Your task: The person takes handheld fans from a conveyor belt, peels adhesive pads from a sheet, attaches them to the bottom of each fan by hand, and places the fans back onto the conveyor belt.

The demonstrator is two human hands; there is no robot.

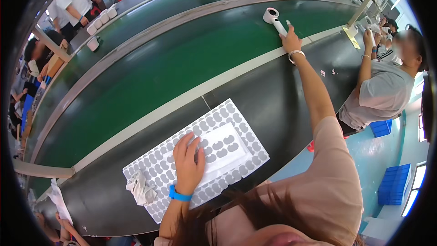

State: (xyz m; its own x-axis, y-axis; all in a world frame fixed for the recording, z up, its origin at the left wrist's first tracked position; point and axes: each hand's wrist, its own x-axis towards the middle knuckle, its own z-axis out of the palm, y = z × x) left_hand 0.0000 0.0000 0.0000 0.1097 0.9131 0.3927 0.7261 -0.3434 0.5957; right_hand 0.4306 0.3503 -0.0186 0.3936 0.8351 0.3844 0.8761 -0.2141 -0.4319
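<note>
Sheets (223, 146) under left hand (187, 164), fingers parted — right hand (292, 43) touches white device (276, 22), grip unclear.

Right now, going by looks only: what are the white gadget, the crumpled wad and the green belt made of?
White gadget in the right hand: probably hard plastic, smooth, judging by its clean moulded curves.
Crumpled wad: thin cloth or paper, matte, with soft creases; can't tell which.
Green belt: likely rubber or plastic, smooth, with a faint sheen.
</note>
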